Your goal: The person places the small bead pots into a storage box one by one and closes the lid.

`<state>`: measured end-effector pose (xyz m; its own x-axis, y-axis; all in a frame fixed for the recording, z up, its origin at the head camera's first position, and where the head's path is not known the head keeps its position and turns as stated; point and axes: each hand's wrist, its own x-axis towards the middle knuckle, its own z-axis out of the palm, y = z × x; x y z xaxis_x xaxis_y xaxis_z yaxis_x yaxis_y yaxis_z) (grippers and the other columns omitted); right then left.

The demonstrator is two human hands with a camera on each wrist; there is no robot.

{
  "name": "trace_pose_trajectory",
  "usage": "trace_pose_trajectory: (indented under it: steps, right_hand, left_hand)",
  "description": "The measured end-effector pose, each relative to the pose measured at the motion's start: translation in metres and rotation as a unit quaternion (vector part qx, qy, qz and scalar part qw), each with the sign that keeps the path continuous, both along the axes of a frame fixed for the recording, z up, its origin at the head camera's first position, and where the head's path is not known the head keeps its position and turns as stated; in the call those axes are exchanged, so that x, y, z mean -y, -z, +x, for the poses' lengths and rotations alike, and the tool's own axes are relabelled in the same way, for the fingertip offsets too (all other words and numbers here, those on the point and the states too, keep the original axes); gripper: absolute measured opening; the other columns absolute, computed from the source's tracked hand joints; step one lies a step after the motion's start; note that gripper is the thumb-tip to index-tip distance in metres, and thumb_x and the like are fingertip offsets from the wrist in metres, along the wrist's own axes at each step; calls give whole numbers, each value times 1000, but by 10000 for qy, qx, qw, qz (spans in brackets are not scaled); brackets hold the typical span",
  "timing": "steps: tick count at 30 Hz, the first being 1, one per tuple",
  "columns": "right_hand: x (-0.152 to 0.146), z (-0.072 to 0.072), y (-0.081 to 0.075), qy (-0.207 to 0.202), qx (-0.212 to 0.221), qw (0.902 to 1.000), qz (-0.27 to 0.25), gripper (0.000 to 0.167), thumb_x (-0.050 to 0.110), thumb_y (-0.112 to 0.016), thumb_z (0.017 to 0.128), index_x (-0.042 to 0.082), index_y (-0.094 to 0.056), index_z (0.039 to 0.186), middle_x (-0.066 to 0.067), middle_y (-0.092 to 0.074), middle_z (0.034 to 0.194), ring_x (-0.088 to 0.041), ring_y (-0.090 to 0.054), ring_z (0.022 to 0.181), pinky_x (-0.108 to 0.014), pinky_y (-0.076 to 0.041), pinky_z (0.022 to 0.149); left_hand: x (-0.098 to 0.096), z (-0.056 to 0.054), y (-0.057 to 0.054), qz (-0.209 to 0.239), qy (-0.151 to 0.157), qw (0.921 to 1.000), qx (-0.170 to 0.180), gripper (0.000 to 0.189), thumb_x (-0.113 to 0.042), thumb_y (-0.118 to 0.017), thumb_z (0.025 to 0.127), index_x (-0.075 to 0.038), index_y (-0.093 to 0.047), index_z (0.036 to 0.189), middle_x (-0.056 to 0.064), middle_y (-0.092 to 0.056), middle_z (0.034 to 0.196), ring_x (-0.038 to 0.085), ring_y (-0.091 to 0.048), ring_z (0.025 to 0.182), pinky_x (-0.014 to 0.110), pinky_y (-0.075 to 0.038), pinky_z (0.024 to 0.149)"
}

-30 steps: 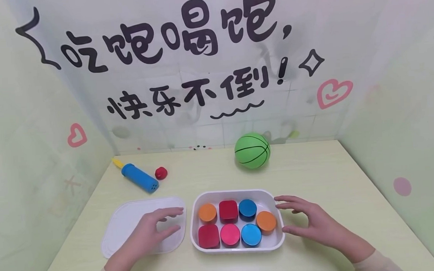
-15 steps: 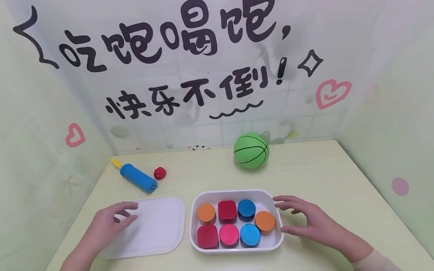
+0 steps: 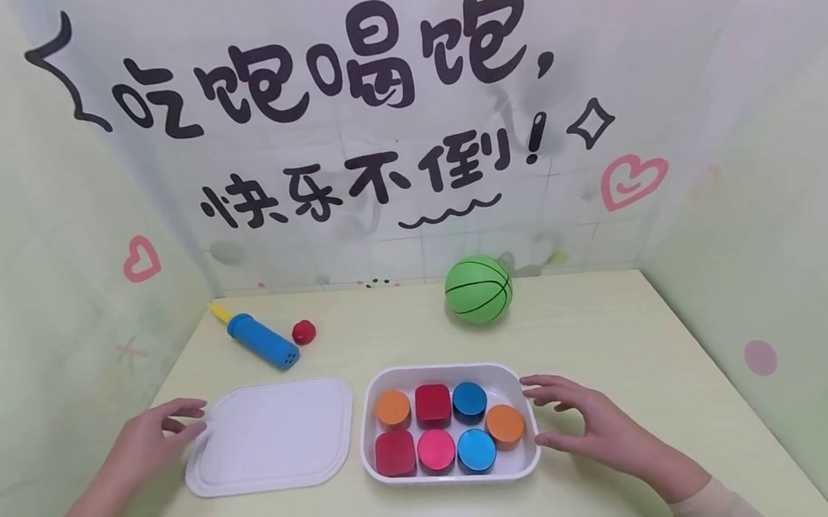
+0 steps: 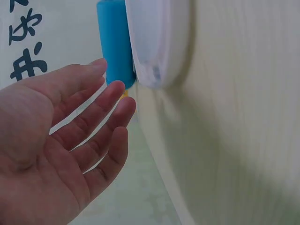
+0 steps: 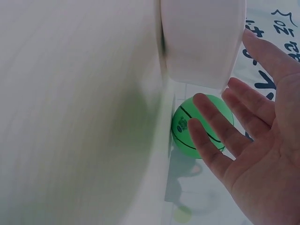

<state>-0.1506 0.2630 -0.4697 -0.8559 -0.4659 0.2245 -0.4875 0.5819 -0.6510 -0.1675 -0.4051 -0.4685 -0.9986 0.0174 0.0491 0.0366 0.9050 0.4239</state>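
My left hand [image 3: 146, 444] is beside the left edge of a flat white lid [image 3: 276, 434], fingers loosely bent and holding nothing. In the left wrist view a gap shows between the left fingers [image 4: 110, 154] and the lid [image 4: 152, 56]. My right hand [image 3: 594, 421] is at the right end of a white rectangular box [image 3: 453, 477], its fingertips at the rim. Whether they touch it I cannot tell. Inside the box stand several small coloured pieces, round and square: orange, red, pink and blue, among them an orange round one [image 3: 505, 424] nearest the right hand.
A blue hand pump [image 3: 264, 340] with a yellow nozzle lies at the back left, with a small red object [image 3: 304, 331] next to it. Behind the box is a green ball [image 3: 478, 289] with black lines. Printed cloth walls [image 3: 736, 234] border the table.
My left hand has moved left across the lid to beyond its left edge, uncovering the lid. The right hand has stayed by the box, and the box contents look unchanged.
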Motion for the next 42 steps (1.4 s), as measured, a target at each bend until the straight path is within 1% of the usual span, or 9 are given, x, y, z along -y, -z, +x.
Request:
trace_pose_trajectory:
  steps: [3,5,12,17,23,29,36,38,42]
  right_hand:
    - [0,1,0,-5,23,10000,2,55,30,-88,83,24,-67,133,4,-57,149,-18,-71,113,-36,-61,91]
    - [0,1,0,-9,24,10000,9,55,30,-88,83,23,-67,134,3,-57,149,-18,-71,113,-36,-62,90]
    - [0,1,-2,-40,10,10000,-28,55,27,-88,84,23,-67,134,2,-57,149,-19,-72,112,-37,-62,90]
    - [0,2,-4,-79,-49,9999,-62,55,28,-87,85,23,-66,136,2,-58,148,-19,-72,110,-37,-62,88]
    - [1,3,-7,-115,-58,9999,-52,56,33,-84,87,21,-64,139,0,-58,149,-19,-72,109,-37,-62,88]
    - [1,4,-7,-106,6,9999,-70,55,33,-84,88,21,-64,138,-1,-57,149,-19,-72,109,-38,-62,88]
    - [1,4,-7,-71,1,10000,-34,56,34,-84,87,21,-64,138,0,-57,150,-18,-72,109,-37,-62,89]
    - [1,4,-7,-68,-5,10000,-40,56,33,-84,87,22,-64,138,0,-57,149,-18,-72,109,-36,-62,89]
    - [1,4,-7,-65,-20,10000,-43,56,33,-84,87,22,-64,138,0,-57,149,-18,-72,109,-37,-62,89]
  left_hand:
    - [9,0,4,-8,51,10000,-84,39,-26,-79,92,-6,-71,124,9,-77,110,-6,-63,78,22,-49,65]
    - [14,-1,7,-9,40,10000,-57,39,-26,-79,92,-5,-71,124,9,-78,107,-7,-62,76,21,-50,64]
    - [23,-5,15,-22,133,9996,235,38,-20,-81,90,-4,-71,123,4,-77,98,-1,-66,76,22,-52,66]
    - [23,-8,17,-47,199,9993,323,34,-19,-81,90,-5,-72,120,0,-76,93,2,-66,75,22,-53,66]
    - [22,-11,18,-58,223,9984,514,37,-27,-81,90,-5,-72,119,-3,-75,91,2,-64,75,22,-51,66]
    - [18,-14,21,117,168,9969,756,40,-28,-79,91,-3,-71,120,-3,-70,87,1,-60,73,22,-48,60]
    - [18,-15,25,-45,150,9981,590,30,-22,-77,91,-4,-72,115,-5,-70,83,1,-58,72,23,-46,62]
    - [18,-15,25,52,71,9978,651,30,-22,-77,92,-4,-71,116,-5,-72,83,2,-59,69,23,-46,62]
    - [19,-11,24,566,-57,9946,864,33,-20,-72,96,0,-68,122,0,-75,87,8,-60,62,25,-50,57]
